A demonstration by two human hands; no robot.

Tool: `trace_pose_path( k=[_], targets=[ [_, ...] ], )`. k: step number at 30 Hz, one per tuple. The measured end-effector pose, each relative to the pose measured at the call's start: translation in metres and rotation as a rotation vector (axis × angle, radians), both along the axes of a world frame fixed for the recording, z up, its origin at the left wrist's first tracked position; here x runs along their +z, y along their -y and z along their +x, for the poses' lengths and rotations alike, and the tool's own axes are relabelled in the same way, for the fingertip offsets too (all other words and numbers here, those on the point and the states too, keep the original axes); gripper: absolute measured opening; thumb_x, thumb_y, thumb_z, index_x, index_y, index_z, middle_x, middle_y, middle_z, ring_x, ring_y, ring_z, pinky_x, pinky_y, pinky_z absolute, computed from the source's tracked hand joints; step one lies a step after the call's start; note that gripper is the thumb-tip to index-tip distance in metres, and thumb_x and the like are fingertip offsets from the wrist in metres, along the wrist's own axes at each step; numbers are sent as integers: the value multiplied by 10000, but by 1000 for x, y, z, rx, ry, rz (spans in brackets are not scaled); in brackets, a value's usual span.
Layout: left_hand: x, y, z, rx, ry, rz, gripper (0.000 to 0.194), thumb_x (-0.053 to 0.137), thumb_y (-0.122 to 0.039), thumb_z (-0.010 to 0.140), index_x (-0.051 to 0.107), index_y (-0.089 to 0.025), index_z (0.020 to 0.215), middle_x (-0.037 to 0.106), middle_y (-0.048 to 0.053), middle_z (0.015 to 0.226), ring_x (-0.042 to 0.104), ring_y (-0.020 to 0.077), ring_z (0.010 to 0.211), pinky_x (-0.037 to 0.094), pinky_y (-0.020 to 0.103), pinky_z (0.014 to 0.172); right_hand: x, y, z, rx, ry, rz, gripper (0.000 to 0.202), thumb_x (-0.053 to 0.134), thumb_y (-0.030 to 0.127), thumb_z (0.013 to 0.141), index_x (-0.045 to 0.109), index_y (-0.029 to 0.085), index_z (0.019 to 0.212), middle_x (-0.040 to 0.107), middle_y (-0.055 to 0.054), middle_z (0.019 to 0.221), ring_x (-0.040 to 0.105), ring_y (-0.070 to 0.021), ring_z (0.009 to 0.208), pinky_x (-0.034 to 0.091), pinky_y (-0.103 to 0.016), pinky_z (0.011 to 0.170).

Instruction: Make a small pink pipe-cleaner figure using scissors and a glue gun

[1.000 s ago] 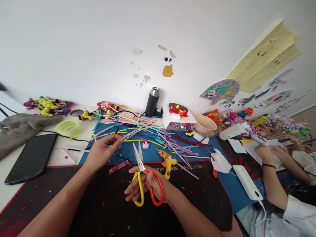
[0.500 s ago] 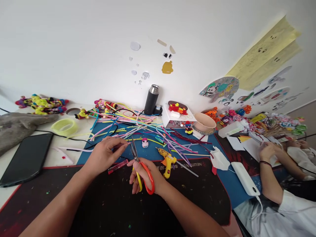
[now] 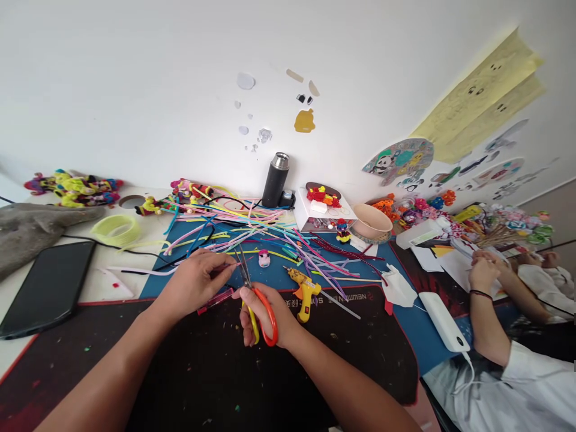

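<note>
My right hand grips a pair of scissors with one red and one yellow handle loop. Their blades point up and away from me, slightly apart. Between thumb and forefinger my left hand pinches a tiny pink piece, its tip touching or very near the blades; its exact kind is too small to make out. Just beyond the scissors stands a small pink and white figure. A yellow hot glue gun lies to the right of my right hand. Partly behind my hands is a red clear-topped case.
Many coloured pipe cleaners spread across the blue mat. Behind them stands a black thermos, beside a white box. A phone and a tape roll lie left. At right, a co-worker's hands are busy near a white power bank.
The right hand and scissors have shifted very slightly upward, and the scissor handles look a little closer together. The left hand keeps its pinch in nearly the same spot.
</note>
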State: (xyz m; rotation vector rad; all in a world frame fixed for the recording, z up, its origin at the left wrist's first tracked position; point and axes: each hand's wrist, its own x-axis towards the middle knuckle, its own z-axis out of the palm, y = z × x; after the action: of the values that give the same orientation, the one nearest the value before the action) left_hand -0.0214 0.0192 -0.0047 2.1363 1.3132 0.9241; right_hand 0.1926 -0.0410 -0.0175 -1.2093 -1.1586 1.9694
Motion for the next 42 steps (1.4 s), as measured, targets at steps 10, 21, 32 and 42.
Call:
trace_pose_path(
  k=[10,21,32,42],
  targets=[
    [-4,-1,-1,-50,-17,8,347,579,-515,1044,816,-278,951,854,43,945,755,265,891,519,369,887,0,0,-2,-23,-18,16,828,678,909,868,657,172,1243,580,89,595,593,-136,389,448,-220,398],
    [-5,-2,-4,-92,-126,-3,400,500,-520,1087,785,-259,984,849,43,958,743,257,888,515,375,897,-1,0,-1,-38,-78,-27,715,763,832,851,663,174,1112,552,104,579,513,-112,344,437,-235,362],
    [-23,-8,-2,-107,-256,-53,385,483,-499,1090,786,-280,996,825,38,891,728,259,862,504,348,846,6,-5,-2,-10,-66,-273,418,781,563,855,609,208,991,483,111,577,445,-92,397,403,-221,418],
    [-35,-11,9,-73,-459,-10,373,428,-394,1081,753,-247,971,755,67,751,677,276,707,434,360,708,9,-17,-3,27,-29,-466,151,630,302,852,563,231,967,425,119,589,337,-73,408,344,-189,461]
  ],
)
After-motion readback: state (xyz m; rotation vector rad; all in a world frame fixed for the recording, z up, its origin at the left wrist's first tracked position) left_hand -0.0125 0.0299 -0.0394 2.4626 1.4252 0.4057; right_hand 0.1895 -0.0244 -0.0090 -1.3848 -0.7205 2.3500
